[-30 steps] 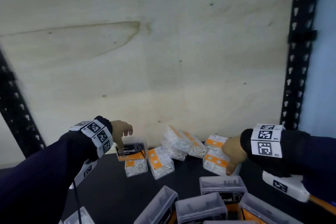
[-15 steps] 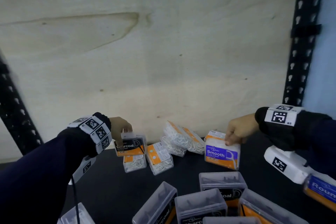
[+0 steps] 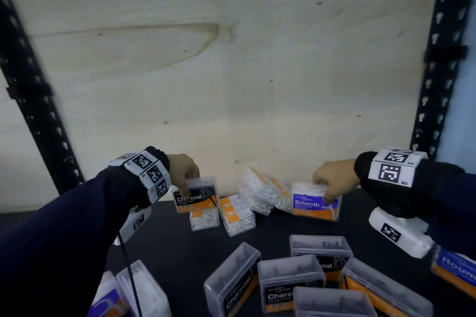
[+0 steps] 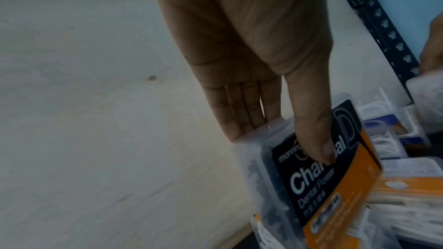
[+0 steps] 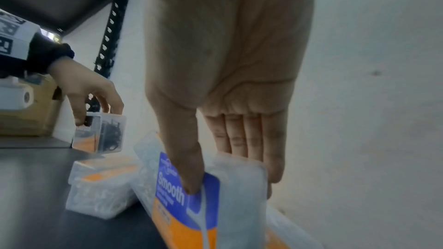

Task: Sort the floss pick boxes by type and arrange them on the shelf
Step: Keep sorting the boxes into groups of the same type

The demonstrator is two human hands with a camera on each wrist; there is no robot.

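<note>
A clear Charcoal box with a black-and-orange label stands upright near the shelf's back edge, atop a white-pick box. A blue-and-orange Smooth box stands upright toward the back right. More Charcoal boxes lie jumbled at the front edge.

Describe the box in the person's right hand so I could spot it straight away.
Look along the pale plywood back wall to the right end of the dark shelf. There the right hand grips a clear box from above. Only it shows a blue label reading Smooth, over an orange band.
</note>
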